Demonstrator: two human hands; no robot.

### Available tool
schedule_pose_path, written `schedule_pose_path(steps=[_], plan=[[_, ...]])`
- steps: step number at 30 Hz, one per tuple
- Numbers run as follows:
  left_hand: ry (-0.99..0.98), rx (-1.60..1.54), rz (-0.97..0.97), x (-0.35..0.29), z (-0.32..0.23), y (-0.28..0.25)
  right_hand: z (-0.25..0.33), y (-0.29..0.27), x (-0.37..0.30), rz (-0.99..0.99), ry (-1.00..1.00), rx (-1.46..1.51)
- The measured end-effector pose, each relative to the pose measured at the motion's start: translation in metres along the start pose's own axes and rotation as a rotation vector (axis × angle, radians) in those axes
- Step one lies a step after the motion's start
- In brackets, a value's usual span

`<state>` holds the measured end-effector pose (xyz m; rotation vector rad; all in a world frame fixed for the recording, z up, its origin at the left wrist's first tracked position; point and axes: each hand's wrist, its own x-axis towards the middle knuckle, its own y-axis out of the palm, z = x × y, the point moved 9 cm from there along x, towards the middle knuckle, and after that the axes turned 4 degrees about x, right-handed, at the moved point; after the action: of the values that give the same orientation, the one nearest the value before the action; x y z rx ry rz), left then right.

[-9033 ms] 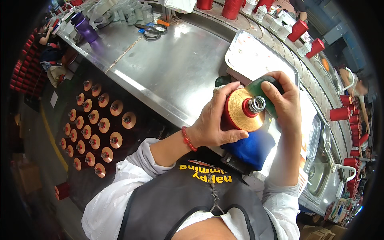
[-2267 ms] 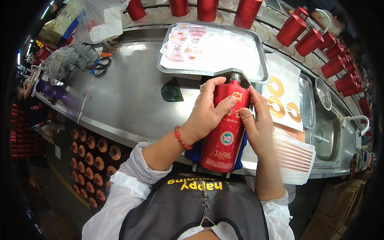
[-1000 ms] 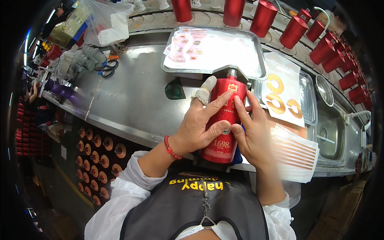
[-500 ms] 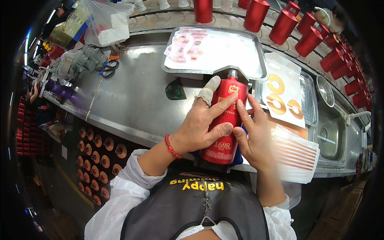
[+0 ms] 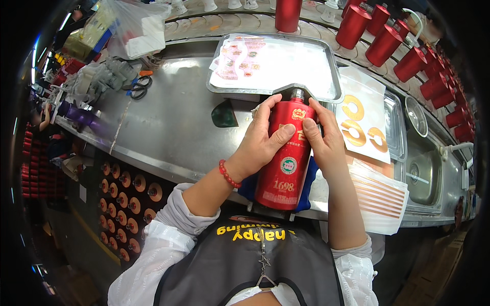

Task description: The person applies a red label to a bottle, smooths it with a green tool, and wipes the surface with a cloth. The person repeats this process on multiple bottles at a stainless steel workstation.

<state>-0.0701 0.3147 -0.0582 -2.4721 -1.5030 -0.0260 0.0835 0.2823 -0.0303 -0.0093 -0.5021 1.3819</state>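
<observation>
A red bottle (image 5: 279, 178) with a round green-and-white emblem lies before me, its capless-looking neck pointing away and resting by a dark angled bracket (image 5: 307, 93). My left hand (image 5: 263, 137) wraps the bottle's upper left side, thumb pressed on the front. From the other side my right hand (image 5: 325, 136) grips the upper right edge, its thumb also lying on the front. The fingers behind the bottle are partly hidden. Blue cloth (image 5: 310, 186) shows under and beside the bottle.
A tray (image 5: 286, 66) with white sheets and pinkish labels stands beyond the bottle. To the right are gold ring-shaped stickers (image 5: 353, 133), a striped sheet (image 5: 380, 196) and a sink (image 5: 426, 178). Scissors (image 5: 140, 87) lie left. Red bottles (image 5: 384, 45) line the conveyor (image 5: 224, 23) at the back.
My left fingers have moved from the bottle's front to its upper left edge, uncovering the emblem. My right hand has shifted up its right side. Bottles on the conveyor have moved right.
</observation>
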Motion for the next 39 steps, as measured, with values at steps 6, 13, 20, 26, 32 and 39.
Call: schedule_pose_path(steps=[6, 13, 20, 26, 32, 39], plan=[[0.026, 0.034, -0.009, 0.001, 0.003, 0.001, -0.009, 0.0, 0.001, -0.045, 0.043, 0.105], [0.027, -0.065, 0.007, 0.0, 0.005, 0.0, -0.011, 0.005, 0.005, -0.019, 0.097, 0.055], [0.003, -0.116, 0.012, -0.002, 0.006, 0.001, -0.013, 0.004, 0.005, -0.024, 0.093, 0.081], [0.059, -0.192, -0.016, -0.008, 0.001, -0.002, -0.023, 0.003, -0.001, -0.013, 0.136, 0.184], [0.105, -0.099, 0.005, -0.019, -0.003, 0.002, -0.026, 0.006, -0.017, 0.047, 0.19, 0.242], [0.123, -0.101, 0.073, -0.049, -0.006, 0.001, -0.017, 0.001, -0.055, 0.123, 0.159, 0.183]])
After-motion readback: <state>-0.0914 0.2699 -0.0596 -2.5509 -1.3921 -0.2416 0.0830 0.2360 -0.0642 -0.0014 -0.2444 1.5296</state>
